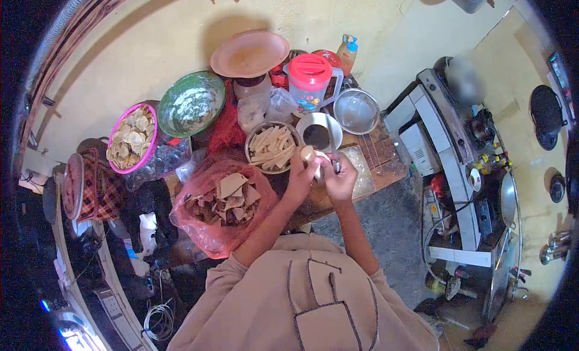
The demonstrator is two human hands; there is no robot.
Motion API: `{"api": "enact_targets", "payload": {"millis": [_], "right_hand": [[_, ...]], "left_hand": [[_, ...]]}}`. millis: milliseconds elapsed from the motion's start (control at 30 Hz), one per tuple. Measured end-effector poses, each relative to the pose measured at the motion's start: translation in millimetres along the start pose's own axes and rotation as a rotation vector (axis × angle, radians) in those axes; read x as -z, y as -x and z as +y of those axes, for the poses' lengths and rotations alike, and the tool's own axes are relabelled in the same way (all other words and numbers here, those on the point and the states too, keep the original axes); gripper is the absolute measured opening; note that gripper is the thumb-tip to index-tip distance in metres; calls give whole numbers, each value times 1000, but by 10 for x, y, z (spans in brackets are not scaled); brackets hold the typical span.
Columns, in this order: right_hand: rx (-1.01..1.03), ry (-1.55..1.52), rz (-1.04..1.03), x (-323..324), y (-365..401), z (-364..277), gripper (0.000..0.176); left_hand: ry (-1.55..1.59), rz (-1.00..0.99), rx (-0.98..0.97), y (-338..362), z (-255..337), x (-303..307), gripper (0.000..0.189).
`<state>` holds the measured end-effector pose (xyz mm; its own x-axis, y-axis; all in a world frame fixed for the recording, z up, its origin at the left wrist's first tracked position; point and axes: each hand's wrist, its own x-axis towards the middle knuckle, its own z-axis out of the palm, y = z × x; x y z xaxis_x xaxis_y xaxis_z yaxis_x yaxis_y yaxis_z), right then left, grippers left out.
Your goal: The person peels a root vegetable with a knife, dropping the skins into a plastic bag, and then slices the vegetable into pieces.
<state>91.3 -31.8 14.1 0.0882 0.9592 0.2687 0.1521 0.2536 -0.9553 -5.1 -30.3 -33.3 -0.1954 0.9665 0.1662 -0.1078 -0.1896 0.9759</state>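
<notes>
Gripping pale piece, left hand touches right hand.

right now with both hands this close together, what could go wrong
The left hand pinches a pale piece right against the right hand, which seems to grip a small metal tool; a slip could nick a finger. The hands work near the edge of the table, so a dropped piece may fall to the floor. The bowl of strips sits beside the left wrist and might get knocked.
</notes>
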Motion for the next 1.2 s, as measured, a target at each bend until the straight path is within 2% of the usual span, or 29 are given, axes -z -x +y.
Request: {"api": "enact_targets", "payload": {"millis": [100,200,300,400,500,600,700,800,833,933,1033,1133,1200], "right_hand": [[-10,90,-11,-46,33,178,8],[-52,-110,73,-132,55,232,8],[-110,-283,91,-156,33,161,9],[-204,-349,57,-139,28,47,10],[-307,-441,69,-138,30,25,11],[-242,-273,50,-167,75,-7,12],[-239,-241,8,-197,108,91,14],[-237,-232,-38,-253,210,168,14],[-250,-213,-63,-264,246,121,15],[-213,-294,-3,-400,320,201,14],[-215,-266,-1,-454,336,265,14],[-260,-264,-11,-499,327,182,14],[-221,-299,-10,-534,332,184,14]], "left_hand": [[214,40,104,82,81,-54,28],[267,72,51,104,169,-61,25],[228,76,-34,135,126,-45,24],[90,-11,-68,133,145,62,28],[101,-54,-85,113,243,137,35],[324,85,46,116,232,100,38],[175,101,135,194,81,113,37],[237,142,236,293,182,168,37],[203,212,220,318,185,178,35],[70,114,175,342,310,361,32],[73,57,255,375,223,520,31],[59,85,213,377,206,602,32],[119,75,181,377,251,612,33]]}}
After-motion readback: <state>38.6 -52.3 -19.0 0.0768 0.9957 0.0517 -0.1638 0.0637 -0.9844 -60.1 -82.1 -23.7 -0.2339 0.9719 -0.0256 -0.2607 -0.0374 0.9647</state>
